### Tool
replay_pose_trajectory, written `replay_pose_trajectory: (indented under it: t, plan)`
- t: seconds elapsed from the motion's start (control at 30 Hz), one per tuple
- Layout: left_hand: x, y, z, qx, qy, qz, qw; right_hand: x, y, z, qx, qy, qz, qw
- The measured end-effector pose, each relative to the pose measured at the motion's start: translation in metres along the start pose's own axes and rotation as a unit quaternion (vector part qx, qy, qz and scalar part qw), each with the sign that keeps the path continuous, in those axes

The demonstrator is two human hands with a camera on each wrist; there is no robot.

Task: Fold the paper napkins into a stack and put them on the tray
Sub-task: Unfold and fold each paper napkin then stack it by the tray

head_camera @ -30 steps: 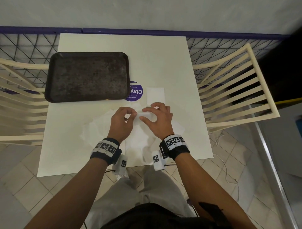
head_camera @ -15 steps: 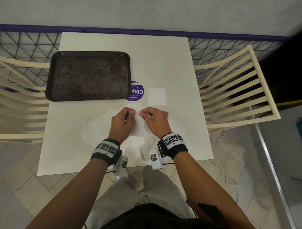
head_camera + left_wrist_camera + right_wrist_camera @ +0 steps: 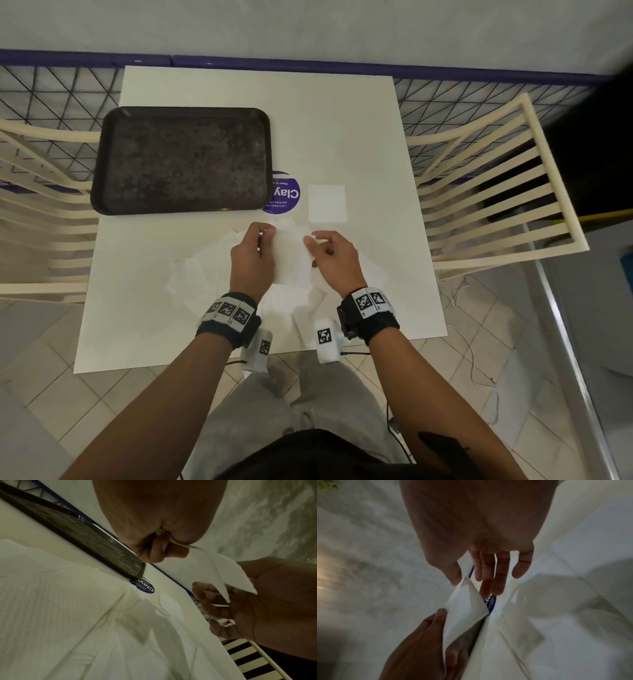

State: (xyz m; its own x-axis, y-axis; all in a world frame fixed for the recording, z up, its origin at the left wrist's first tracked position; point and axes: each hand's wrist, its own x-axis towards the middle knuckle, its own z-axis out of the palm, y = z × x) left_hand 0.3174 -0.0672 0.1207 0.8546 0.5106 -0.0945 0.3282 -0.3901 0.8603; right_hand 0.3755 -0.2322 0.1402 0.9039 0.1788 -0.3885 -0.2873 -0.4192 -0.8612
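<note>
hands (image 3: 291, 257) hold napkin (image 3: 291, 260) aloft; right-hand grip blurred, loose napkins (image 3: 205, 270) indistinct.

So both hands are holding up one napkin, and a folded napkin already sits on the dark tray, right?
Not quite. The folded napkin lies on the table right of the tray, which holds nothing, as the head view shows. Both hands do hold one napkin.

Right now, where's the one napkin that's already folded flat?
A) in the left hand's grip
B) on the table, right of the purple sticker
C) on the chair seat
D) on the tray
B: the folded napkin lies flat on the table just right of the purple sticker, while the tray holds no napkin and both hands hold another one above the table.
</note>
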Motion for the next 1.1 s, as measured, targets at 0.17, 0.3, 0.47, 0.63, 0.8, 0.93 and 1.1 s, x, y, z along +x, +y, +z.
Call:
replay_pose_trajectory:
  t: [0.17,0.3,0.47,0.63,0.8,0.93,1.1]
  plan:
    - [0.009,0.0,0.007,-0.003,0.018,-0.012,1.0,-0.001,0.008,0.003,-0.071,-0.07,-0.004,0.995]
    - [0.011,0.002,0.009,-0.02,-0.033,-0.09,0.995,0.031,0.009,-0.008,-0.073,-0.028,-0.005,0.997]
    - [0.007,-0.021,0.007,-0.003,-0.134,-0.158,0.978,0.106,0.01,-0.03,-0.115,0.052,0.014,0.992]
    - [-0.004,-0.039,0.007,0.009,-0.148,-0.187,0.971,0.161,0.019,-0.041,-0.187,0.066,0.053,0.979]
    - [-0.008,-0.046,0.007,0.015,-0.143,-0.203,0.969,0.182,0.026,-0.041,-0.212,0.076,0.07,0.972]
    - [-0.008,-0.046,0.01,0.018,-0.141,-0.208,0.968,0.176,0.028,-0.04,-0.269,0.103,0.095,0.953]
    - [-0.004,-0.048,0.017,0.026,-0.139,-0.208,0.968,0.129,0.044,-0.03,-0.223,0.034,-0.055,0.973]
